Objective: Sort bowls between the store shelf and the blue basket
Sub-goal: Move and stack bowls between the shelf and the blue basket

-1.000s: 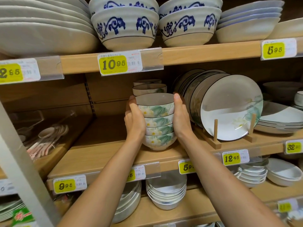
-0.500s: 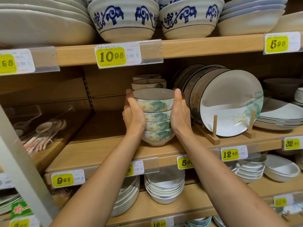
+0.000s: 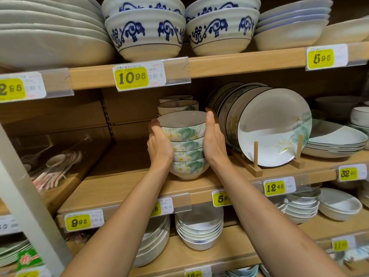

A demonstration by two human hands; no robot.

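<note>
4 stacked bowls (image 3: 187,145) gripped btwn left hand (image 3: 159,145), right hand (image 3: 214,142).

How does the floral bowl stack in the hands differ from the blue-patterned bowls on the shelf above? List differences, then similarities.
The floral bowl stack shows green leaves and pale flowers; the blue-patterned bowls carry dark blue scrolls. The left hand and right hand grip the floral stack; the blue-patterned bowls sit untouched. The floral bowls look smaller than the blue-patterned ones. Both are nested upright.
</note>
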